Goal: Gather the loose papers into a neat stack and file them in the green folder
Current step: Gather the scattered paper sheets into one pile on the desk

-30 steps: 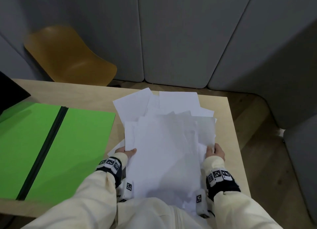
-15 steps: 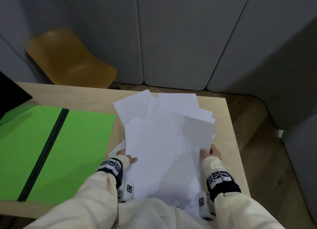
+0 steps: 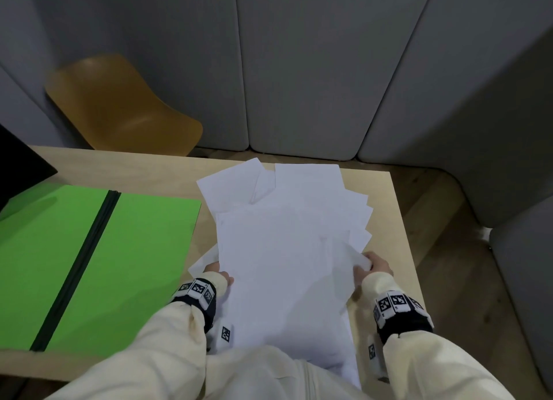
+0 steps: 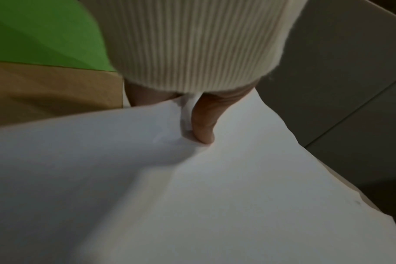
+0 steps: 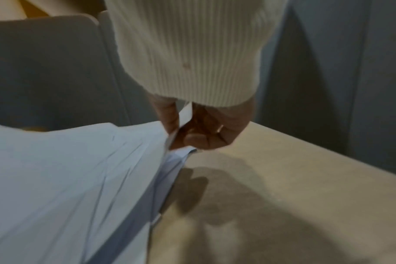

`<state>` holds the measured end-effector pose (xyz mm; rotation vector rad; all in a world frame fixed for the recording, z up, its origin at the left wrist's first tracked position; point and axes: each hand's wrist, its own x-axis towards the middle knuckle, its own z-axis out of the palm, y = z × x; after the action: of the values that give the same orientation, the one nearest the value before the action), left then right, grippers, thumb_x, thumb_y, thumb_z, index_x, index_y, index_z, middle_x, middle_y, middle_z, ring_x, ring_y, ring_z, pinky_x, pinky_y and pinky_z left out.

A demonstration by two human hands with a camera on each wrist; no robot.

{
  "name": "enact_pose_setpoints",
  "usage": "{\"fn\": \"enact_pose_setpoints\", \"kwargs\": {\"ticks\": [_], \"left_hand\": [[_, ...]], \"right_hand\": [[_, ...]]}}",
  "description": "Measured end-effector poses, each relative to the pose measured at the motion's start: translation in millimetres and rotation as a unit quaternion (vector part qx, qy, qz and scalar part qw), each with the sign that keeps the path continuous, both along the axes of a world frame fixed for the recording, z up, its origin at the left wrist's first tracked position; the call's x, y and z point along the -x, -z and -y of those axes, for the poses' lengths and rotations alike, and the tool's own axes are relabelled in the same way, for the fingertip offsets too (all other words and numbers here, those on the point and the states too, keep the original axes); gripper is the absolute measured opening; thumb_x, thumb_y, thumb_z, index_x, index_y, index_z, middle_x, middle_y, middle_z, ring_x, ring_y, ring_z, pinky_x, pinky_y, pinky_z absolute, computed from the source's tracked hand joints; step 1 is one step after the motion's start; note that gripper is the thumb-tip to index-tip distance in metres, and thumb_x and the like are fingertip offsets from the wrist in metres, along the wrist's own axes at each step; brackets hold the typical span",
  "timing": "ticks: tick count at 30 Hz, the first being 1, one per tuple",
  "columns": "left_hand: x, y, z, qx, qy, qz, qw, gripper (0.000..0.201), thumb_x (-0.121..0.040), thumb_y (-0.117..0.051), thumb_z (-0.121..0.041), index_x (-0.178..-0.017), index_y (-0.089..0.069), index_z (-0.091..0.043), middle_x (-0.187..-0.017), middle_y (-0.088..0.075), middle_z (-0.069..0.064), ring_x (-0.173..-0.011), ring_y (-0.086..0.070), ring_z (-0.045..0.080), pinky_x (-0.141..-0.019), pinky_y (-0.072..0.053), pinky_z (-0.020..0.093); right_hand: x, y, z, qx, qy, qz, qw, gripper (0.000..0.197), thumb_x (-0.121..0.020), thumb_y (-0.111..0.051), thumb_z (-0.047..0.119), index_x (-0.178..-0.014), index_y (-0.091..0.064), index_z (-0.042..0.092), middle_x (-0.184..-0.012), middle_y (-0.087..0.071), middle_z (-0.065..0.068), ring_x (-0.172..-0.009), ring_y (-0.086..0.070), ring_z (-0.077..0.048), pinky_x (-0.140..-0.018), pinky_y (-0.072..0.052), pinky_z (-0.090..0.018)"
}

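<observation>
Two hands hold the fanned pile of thin white paper sheets by its sides. My left hand has its thumb pressed down on top with the fingers hidden under the sheets, and my right hand pinches several corners between curled fingers and thumb. The pile's long axis runs away from me across the pale wooden table, with its near end sagging over the edge. Far corners splay unevenly, limp and slippery. The flat, matte green folder with a dark spine lies open just left of the pile, nearer my left hand, so I judge the sheets need squaring before going leftward.
</observation>
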<state>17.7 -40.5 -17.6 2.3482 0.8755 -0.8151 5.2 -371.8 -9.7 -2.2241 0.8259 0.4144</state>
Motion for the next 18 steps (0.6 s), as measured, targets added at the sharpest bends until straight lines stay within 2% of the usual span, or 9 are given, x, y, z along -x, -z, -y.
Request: {"fn": "enact_pose_setpoints", "kwargs": {"ticks": [2,5,6,7,9,12,14,16,18], "left_hand": [[-3,4,-2,0.019,-0.011,0.012,1.000,0.056,-0.100,-0.039,-0.024,-0.147,-0.021,0.000,-0.154,-0.027,0.013,-0.143,-0.029,0.022,-0.102,-0.033,0.021],[-7,-1,-1,0.002,0.010,-0.006,1.000,0.050,-0.101,-0.036,-0.020,-0.146,-0.024,0.000,-0.154,-0.029,0.013,-0.142,-0.030,0.022,-0.094,-0.040,0.015],[-11,4,-2,0.016,0.003,0.006,1.000,0.050,-0.100,-0.039,-0.019,-0.145,-0.028,0.001,-0.152,-0.033,0.014,-0.141,-0.033,0.022,-0.082,-0.042,0.011],[-12,5,-1,0.029,0.005,0.007,1.000,0.050,-0.100,-0.039,-0.022,-0.144,-0.030,0.001,-0.152,-0.034,0.014,-0.141,-0.034,0.022,-0.082,-0.043,0.012],[-11,8,-4,0.045,-0.045,0.032,0.997,0.056,-0.100,-0.037,-0.032,-0.146,-0.027,-0.003,-0.154,-0.030,0.011,-0.143,-0.028,0.021,-0.108,-0.034,0.020],[-7,18,-3,0.100,-0.094,0.033,0.990,0.087,-0.080,-0.071,-0.037,-0.147,-0.027,-0.004,-0.153,-0.031,0.011,-0.141,-0.031,0.027,-0.117,-0.026,0.036],[-7,21,0,0.138,-0.122,0.045,0.982,0.097,-0.075,-0.077,-0.031,-0.149,-0.019,-0.006,-0.155,-0.027,0.010,-0.143,-0.028,0.026,-0.118,-0.025,0.038],[-10,24,3,0.127,-0.125,0.069,0.982,0.089,-0.080,-0.073,-0.022,-0.149,-0.019,-0.005,-0.155,-0.027,0.011,-0.143,-0.029,0.024,-0.117,-0.026,0.034],[-12,12,12,0.099,-0.122,0.106,0.982,0.075,-0.085,-0.066,-0.011,-0.147,-0.024,-0.003,-0.152,-0.032,0.013,-0.141,-0.033,0.025,-0.115,-0.028,0.031]], "right_hand": [[7,5,-3,-0.013,-0.097,-0.127,0.987,0.049,-0.081,-0.059,0.008,-0.130,-0.051,0.010,-0.120,-0.061,-0.015,-0.097,-0.061,-0.030,-0.076,-0.047,-0.027],[16,9,-5,-0.018,-0.241,-0.271,0.932,0.055,-0.077,-0.069,0.014,-0.130,-0.054,0.010,-0.111,-0.066,-0.008,-0.101,-0.065,-0.026,-0.084,-0.052,-0.031],[16,11,-6,-0.027,-0.274,-0.268,0.923,0.051,-0.078,-0.069,0.019,-0.127,-0.057,0.011,-0.109,-0.066,-0.007,-0.102,-0.065,-0.026,-0.083,-0.051,-0.030],[15,9,-9,-0.022,-0.288,-0.245,0.926,0.043,-0.083,-0.065,0.024,-0.124,-0.060,0.013,-0.108,-0.066,-0.005,-0.100,-0.064,-0.024,-0.082,-0.049,-0.030],[13,12,-13,-0.014,-0.241,-0.159,0.957,0.033,-0.093,-0.047,0.031,-0.118,-0.062,0.015,-0.103,-0.063,-0.006,-0.092,-0.059,-0.022,-0.083,-0.045,-0.030],[10,14,-23,-0.034,-0.151,-0.062,0.986,0.026,-0.097,-0.038,0.031,-0.103,-0.060,0.019,-0.102,-0.063,-0.011,-0.093,-0.059,-0.027,-0.092,-0.047,-0.037],[12,15,-32,-0.019,-0.196,-0.099,0.975,0.033,-0.098,-0.037,0.029,-0.122,-0.055,0.014,-0.124,-0.058,-0.011,-0.115,-0.055,-0.028,-0.103,-0.039,-0.035],[11,15,-39,-0.003,-0.220,-0.133,0.966,0.044,-0.100,-0.034,0.029,-0.140,-0.040,0.011,-0.146,-0.041,-0.009,-0.135,-0.039,-0.026,-0.109,-0.029,-0.030],[7,14,-41,-0.007,-0.194,-0.090,0.977,0.045,-0.098,-0.041,0.031,-0.135,-0.045,0.008,-0.143,-0.044,-0.014,-0.130,-0.044,-0.028,-0.109,-0.034,-0.031]]}}
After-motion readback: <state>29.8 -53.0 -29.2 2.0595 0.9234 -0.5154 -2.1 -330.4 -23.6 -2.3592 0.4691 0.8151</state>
